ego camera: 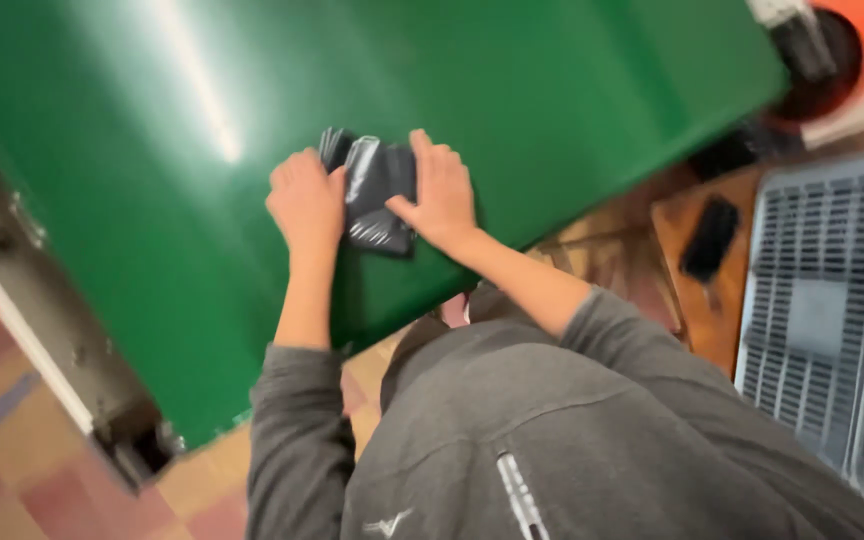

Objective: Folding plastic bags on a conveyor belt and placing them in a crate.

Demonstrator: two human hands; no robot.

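Observation:
A small dark grey folded packet (374, 192), glossy like plastic wrap, lies on a green table (512, 90). My left hand (306, 198) presses on its left side with curled fingers. My right hand (442, 190) lies flat on its right side, thumb across the lower edge. Both hands hold the packet down against the table top. Grey sleeves are pushed up on both forearms.
A grey slatted plastic crate (822, 300) stands on the right. Beside it a brown wooden surface (742, 290) carries a small black object (709, 238). An orange round thing (857, 45) sits at the top right. Patterned floor shows at the bottom left, by the table's metal frame (32, 320).

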